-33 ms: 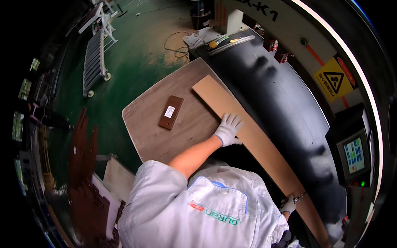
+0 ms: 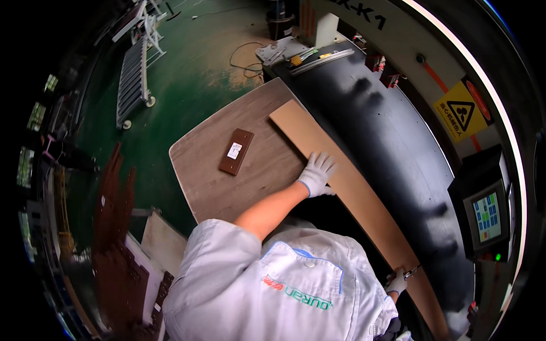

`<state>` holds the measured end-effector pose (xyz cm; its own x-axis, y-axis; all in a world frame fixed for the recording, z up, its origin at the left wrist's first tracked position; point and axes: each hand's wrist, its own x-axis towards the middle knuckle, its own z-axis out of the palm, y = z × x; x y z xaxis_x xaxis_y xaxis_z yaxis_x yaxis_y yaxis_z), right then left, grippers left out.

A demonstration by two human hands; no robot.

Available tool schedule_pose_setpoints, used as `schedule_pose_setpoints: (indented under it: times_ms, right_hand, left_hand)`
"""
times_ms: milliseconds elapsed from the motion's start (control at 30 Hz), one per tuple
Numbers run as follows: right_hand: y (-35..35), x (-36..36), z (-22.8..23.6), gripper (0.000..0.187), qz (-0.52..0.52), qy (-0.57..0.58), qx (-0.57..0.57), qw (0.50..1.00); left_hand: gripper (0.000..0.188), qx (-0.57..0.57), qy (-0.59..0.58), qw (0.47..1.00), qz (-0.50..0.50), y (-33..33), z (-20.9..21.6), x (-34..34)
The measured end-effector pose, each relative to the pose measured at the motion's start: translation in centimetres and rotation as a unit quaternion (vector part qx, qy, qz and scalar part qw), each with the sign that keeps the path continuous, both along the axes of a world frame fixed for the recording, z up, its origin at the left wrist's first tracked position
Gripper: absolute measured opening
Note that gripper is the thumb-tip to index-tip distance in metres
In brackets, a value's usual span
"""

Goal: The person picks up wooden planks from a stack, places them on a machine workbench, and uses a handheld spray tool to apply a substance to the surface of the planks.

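A long tan board (image 2: 352,176) lies slantwise along the near edge of the black machine table. My left hand (image 2: 318,173), in a pale glove, rests on the board's near side with its fingers spread. Farther down the same board, my gloved right hand (image 2: 397,282) is at the edge with its fingers curled. A small shiny metal piece (image 2: 412,271) shows beside those fingers, too small to name. Left of the board, a short brown panel (image 2: 236,152) with a white label lies on a wood-grain tabletop (image 2: 210,170).
The black machine table (image 2: 387,136) runs along the right, below a machine body with a yellow warning sign (image 2: 462,112). A control screen (image 2: 487,217) stands at the right. Brown panels (image 2: 116,267) lean at the lower left; a roller conveyor (image 2: 134,82) stands at the far left.
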<state>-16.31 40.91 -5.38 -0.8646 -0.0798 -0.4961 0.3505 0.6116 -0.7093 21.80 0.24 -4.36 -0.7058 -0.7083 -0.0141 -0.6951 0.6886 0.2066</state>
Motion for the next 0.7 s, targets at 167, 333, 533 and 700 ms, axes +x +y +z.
schedule_pose_setpoints:
  times_ms: [167, 333, 533, 700]
  right_hand:
    - [-2.3, -4.4, -0.8, 0.029, 0.204, -0.041, -0.024, 0.978]
    - [-8.6, 2.0, 7.8, 0.038, 0.642, 0.030, 0.137, 0.754]
    - [-13.6, 5.0, 6.4, 0.045, 0.789, 0.013, 0.179, 0.587]
    - [-20.1, 3.8, 6.1, 0.036, 0.687, 0.207, 0.079, 0.692]
  left_hand:
    - [0.085, 0.039, 0.040, 0.990, 0.129, -3.9, 0.2, -2.1]
    - [0.099, -0.036, -0.108, 0.827, 0.551, -2.2, -2.5, 14.3]
    - [0.094, 0.024, -0.040, 0.849, 0.526, 9.1, -0.6, 23.2]
    - [0.101, 0.012, 0.012, 0.830, 0.558, 13.0, -2.1, 20.1]
